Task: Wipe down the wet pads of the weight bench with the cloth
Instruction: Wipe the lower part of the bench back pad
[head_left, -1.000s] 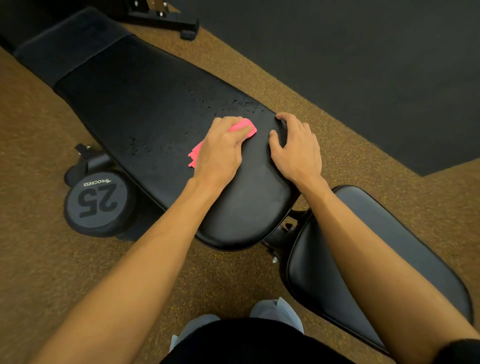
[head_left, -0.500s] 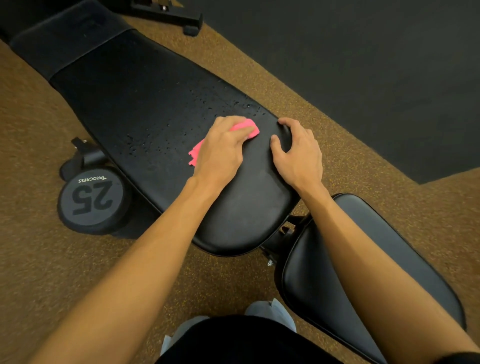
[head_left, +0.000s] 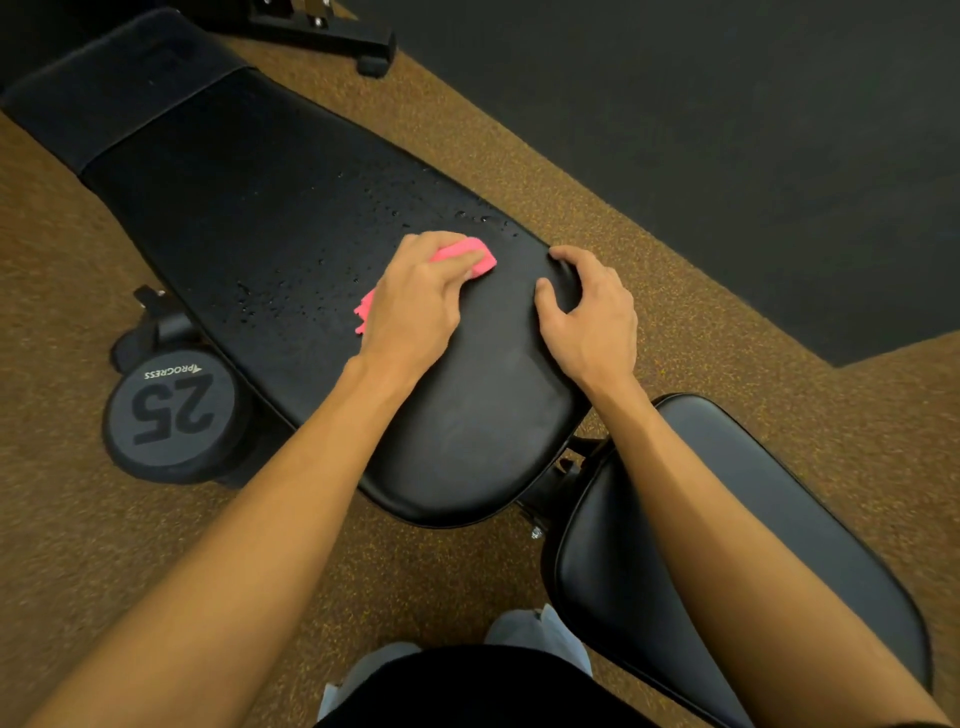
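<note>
The long black back pad (head_left: 270, 218) of the weight bench runs from the upper left to the centre, with water droplets across its middle. My left hand (head_left: 415, 306) presses a pink cloth (head_left: 480, 260) onto the pad, fingers curled over it; most of the cloth is hidden under the hand. My right hand (head_left: 592, 312) grips the pad's right edge, thumb on top. The smaller black seat pad (head_left: 727, 545) lies at the lower right under my right forearm.
A black dumbbell marked 25 (head_left: 169, 410) lies on the brown speckled floor (head_left: 104, 545) left of the bench. A black bench foot bar (head_left: 332, 36) sits at the top. Dark matting (head_left: 727, 130) covers the upper right. My shoes (head_left: 540, 636) show at the bottom.
The hands have barely moved on the pad; the cloth stays near the pad's right side. The view has shifted slightly.
</note>
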